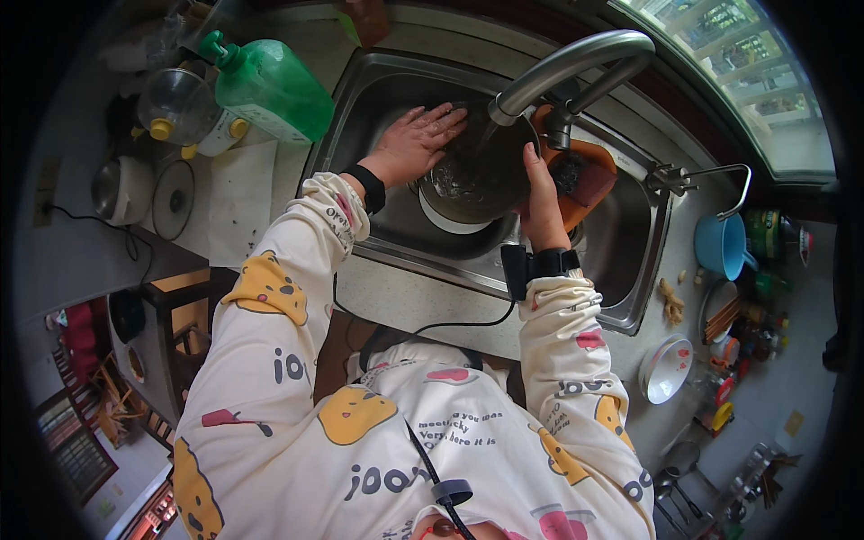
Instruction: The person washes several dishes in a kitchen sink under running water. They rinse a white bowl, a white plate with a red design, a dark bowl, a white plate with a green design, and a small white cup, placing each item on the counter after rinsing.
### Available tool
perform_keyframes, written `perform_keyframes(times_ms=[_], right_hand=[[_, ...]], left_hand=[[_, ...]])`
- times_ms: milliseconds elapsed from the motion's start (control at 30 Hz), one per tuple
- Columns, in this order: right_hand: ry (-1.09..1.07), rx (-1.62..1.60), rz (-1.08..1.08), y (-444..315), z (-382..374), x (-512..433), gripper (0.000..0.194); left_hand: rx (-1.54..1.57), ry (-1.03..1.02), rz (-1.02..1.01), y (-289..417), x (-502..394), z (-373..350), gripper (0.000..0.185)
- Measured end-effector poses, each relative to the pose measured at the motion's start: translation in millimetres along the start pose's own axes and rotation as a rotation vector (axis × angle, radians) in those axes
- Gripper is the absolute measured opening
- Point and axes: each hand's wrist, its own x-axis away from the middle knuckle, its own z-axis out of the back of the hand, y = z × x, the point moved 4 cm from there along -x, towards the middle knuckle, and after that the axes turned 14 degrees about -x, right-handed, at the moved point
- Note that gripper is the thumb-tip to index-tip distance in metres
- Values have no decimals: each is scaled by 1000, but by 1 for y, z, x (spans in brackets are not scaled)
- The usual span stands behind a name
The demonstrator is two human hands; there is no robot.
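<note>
A dark round pan or pot (472, 182) is tilted in the left basin of a steel double sink (391, 246), with water from the faucet (574, 67) running into it. My right hand (542, 196) grips its right rim, thumb on top. Spread flat and wet, my left hand (422, 138) lies at the upper left edge of the pan; its fingertips overlap the inside. Beneath the pan shows part of a white bowl or plate (452, 221). Right of my right hand, an orange basin (587, 152) holds a dark scrubber (565, 172) and a reddish piece.
A green pump bottle (273, 88), a glass lid (173, 200) and a white pot (125, 190) stand left of the sink. To its right are a blue plastic dipper (719, 246), ginger (671, 302) and stacked white bowls (665, 369). A thin second tap (736, 172) stands at the sink's right end.
</note>
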Motion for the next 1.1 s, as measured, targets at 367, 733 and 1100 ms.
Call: perform_keyframes(times_ms=[367, 733, 1100], right_hand=[[32, -524, 244, 41, -7, -14, 41], [70, -274, -174, 100, 2, -51, 22], [36, -795, -172, 39, -14, -46, 34]], left_hand=[[1856, -353, 1024, 29, 39, -13, 14], [603, -226, 545, -48, 16, 51, 27], [23, -3, 121, -6, 2, 63, 47]])
